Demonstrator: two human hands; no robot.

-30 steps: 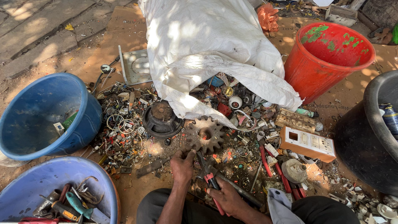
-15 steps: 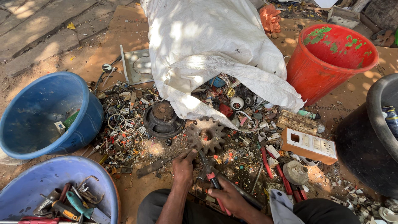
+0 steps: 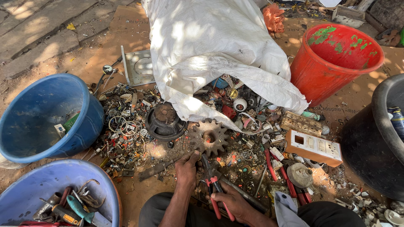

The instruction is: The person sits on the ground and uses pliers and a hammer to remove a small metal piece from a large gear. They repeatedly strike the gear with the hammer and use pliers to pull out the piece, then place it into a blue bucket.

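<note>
Below the rusty gear we grip red-handled pliers in our closed right hand — left hand, fingers curled, steadies a small hidden piece. Scrap heap largely unsorted — blue tub nearly bare.

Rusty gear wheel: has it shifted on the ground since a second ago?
No. The rusty gear wheel keeps its spot beside the round speaker part, just below the white sack.

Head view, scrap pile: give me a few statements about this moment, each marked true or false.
1. The right hand holds red-handled pliers. True.
2. The left hand rests inside the blue tub. False: it is on the ground by the rusty gear.
3. The red bucket stands right of the white sack. True.
4. The white switch plate lies in the black tub. False: it lies on the ground among the scrap.
5. The rusty gear hangs from the pliers. False: it lies flat on the ground.
</note>
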